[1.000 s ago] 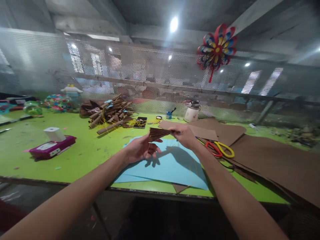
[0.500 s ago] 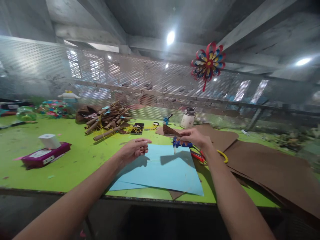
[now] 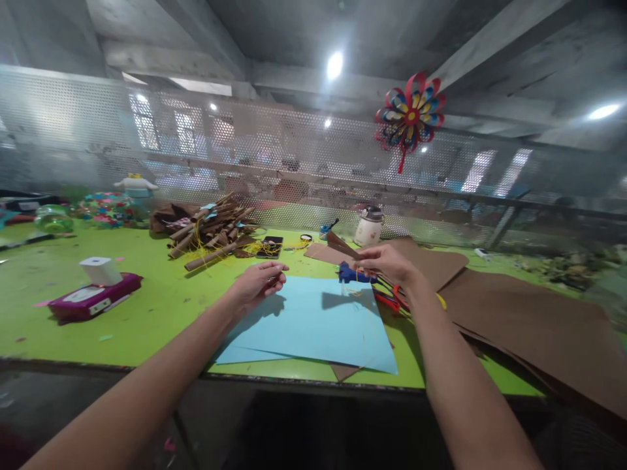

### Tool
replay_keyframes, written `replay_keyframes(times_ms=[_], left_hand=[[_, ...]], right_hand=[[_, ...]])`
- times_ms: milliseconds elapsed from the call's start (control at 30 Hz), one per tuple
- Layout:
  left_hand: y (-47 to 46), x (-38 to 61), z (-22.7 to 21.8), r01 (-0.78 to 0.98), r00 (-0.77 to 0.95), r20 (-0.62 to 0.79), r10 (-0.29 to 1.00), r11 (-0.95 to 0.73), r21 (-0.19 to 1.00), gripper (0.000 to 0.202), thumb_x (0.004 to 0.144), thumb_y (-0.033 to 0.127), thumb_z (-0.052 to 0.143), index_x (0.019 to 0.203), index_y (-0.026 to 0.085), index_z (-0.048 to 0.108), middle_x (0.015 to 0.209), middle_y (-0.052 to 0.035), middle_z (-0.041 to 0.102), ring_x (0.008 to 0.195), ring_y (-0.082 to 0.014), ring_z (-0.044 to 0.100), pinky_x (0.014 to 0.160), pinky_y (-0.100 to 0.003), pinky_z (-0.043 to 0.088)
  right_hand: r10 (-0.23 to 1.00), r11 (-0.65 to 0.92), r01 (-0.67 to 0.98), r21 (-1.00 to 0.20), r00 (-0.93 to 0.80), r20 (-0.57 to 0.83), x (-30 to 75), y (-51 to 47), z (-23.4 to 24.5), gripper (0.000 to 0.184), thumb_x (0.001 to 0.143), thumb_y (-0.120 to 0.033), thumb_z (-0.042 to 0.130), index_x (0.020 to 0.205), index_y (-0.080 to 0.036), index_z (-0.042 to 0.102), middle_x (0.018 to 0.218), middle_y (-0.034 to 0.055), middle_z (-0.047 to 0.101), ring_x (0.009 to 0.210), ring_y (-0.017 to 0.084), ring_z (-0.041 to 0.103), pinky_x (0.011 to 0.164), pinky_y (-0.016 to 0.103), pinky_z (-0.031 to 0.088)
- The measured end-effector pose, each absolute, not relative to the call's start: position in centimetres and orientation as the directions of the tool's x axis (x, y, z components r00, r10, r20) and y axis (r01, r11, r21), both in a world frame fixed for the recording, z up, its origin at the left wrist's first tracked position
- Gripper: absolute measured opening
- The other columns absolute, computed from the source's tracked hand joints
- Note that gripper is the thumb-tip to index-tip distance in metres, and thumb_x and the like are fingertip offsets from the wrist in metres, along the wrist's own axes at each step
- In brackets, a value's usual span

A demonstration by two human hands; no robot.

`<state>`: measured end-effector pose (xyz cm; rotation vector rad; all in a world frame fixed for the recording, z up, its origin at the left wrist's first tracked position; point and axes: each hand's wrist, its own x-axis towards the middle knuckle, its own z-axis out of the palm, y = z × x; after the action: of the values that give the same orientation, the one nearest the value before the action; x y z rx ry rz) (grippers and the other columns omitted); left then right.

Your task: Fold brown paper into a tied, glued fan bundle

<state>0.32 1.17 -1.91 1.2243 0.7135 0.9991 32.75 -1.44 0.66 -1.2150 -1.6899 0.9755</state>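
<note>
My right hand (image 3: pixel 385 263) pinches a piece of pleated brown paper (image 3: pixel 341 246) that flares like a small fan, held above the table. Left of it, my left hand (image 3: pixel 259 282) is closed, thumb against fingers, over the edge of the light blue paper sheets (image 3: pixel 304 326); whatever it may grip is too small to make out. Thin yellow thread lies on the blue sheets. A blue glue gun (image 3: pixel 349 273) rests below the pleated paper, partly behind my right hand. Scissors with red handles (image 3: pixel 386 300) lie beside my right wrist, partly hidden.
Large brown paper sheets (image 3: pixel 529 320) cover the table's right side. Rolled brown paper tubes (image 3: pixel 210 256) with yellow thread are heaped at the back left, near a phone (image 3: pixel 270 247). A white jar (image 3: pixel 369 228) stands at the back. A purple tissue pack (image 3: pixel 93 299) lies left.
The pleated brown paper has turned in my right hand and now shows narrower and more edge-on. My left hand has shifted slightly left, its fingers curled closer together.
</note>
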Motion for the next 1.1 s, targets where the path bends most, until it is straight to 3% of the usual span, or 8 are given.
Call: replay_keyframes(times_ms=[133,333,567,700,800,900,1033,1100], left_hand=[[1.3,0.2,-2.1,-0.159,0.507,0.063,0.860,0.022,0.987,0.011,0.080,0.021,0.057,0.082,0.010,0.058,0.057,-0.0015,0.055,0.041,-0.0040,0.042,0.035,-0.014,0.021],[1.4,-0.4,-1.7,-0.226,0.553,0.119,0.824,0.010,0.974,0.015,0.076,0.024,0.064,0.075,0.011,0.057,0.047,0.0080,0.032,0.039,-0.0014,0.024,0.038,-0.015,0.013],[0.9,-1.2,-0.6,0.048,0.639,0.099,0.763,-0.168,0.985,0.026,0.075,0.032,0.066,0.084,0.008,0.068,0.048,0.0051,0.036,0.044,-0.0044,0.028,0.043,-0.019,0.016],[0.9,-1.3,-0.6,0.259,0.659,0.038,0.751,-0.274,0.926,0.032,0.073,0.037,0.065,0.088,0.009,0.071,0.048,0.0028,0.043,0.046,-0.0066,0.033,0.045,-0.021,0.021],[0.6,-1.3,-0.5,0.295,0.698,0.001,0.716,-0.289,0.911,0.030,0.072,0.038,0.066,0.084,0.011,0.072,0.048,0.0022,0.046,0.047,-0.0075,0.034,0.046,-0.022,0.024],[0.1,-1.2,0.0,0.226,0.714,0.025,0.699,-0.265,0.937,0.024,0.072,0.035,0.066,0.075,0.012,0.070,0.048,0.0022,0.045,0.046,-0.0071,0.034,0.045,-0.021,0.024],[0.1,-1.2,0.5,-0.089,0.630,0.143,0.764,-0.112,0.990,0.020,0.076,0.032,0.064,0.071,0.013,0.061,0.055,0.0017,0.047,0.049,-0.0062,0.037,0.044,-0.017,0.027],[0.5,-1.3,0.5,-0.163,0.584,0.158,0.796,-0.076,0.984,0.018,0.076,0.029,0.065,0.074,0.013,0.060,0.057,0.0017,0.048,0.049,-0.0052,0.039,0.044,-0.015,0.029]], right_hand=[[0.960,0.232,0.333,-0.914,-0.228,0.161,33.0,-1.6,0.8,0.037,0.067,-0.032,0.073,0.100,-0.016,0.071,0.081,0.0102,0.067,0.054,0.011,0.051,0.046,0.027,0.039],[0.953,0.191,0.303,-0.934,-0.287,0.102,33.4,-1.9,0.9,0.037,0.064,-0.032,0.075,0.095,-0.013,0.072,0.077,0.0096,0.067,0.052,0.009,0.049,0.045,0.025,0.036],[0.968,0.087,0.278,-0.957,-0.249,0.016,33.7,-2.3,1.2,0.036,0.057,-0.029,0.078,0.088,-0.010,0.073,0.071,0.0079,0.066,0.050,0.007,0.045,0.048,0.025,0.037],[0.982,0.065,0.253,-0.965,-0.189,0.017,34.1,-2.3,1.0,0.039,0.055,-0.024,0.079,0.091,-0.011,0.073,0.075,0.0083,0.068,0.053,0.009,0.050,0.052,0.025,0.041],[0.985,0.068,0.243,-0.968,-0.171,0.027,34.4,-2.1,0.7,0.038,0.054,-0.022,0.079,0.090,-0.011,0.073,0.074,0.0081,0.069,0.058,0.011,0.054,0.054,0.025,0.043],[0.983,0.078,0.238,-0.968,-0.179,0.035,34.5,-1.9,0.3,0.038,0.055,-0.023,0.079,0.092,-0.012,0.073,0.078,0.0087,0.069,0.062,0.012,0.056,0.055,0.026,0.044],[0.980,0.097,0.252,-0.963,-0.195,0.048,34.4,-1.6,-0.1,0.039,0.054,-0.026,0.080,0.090,-0.012,0.073,0.080,0.0097,0.070,0.066,0.015,0.058,0.059,0.028,0.046],[0.979,0.090,0.255,-0.963,-0.199,0.039,34.3,-1.6,-0.2,0.039,0.054,-0.027,0.080,0.088,-0.011,0.073,0.079,0.0100,0.070,0.067,0.016,0.059,0.060,0.029,0.047]])
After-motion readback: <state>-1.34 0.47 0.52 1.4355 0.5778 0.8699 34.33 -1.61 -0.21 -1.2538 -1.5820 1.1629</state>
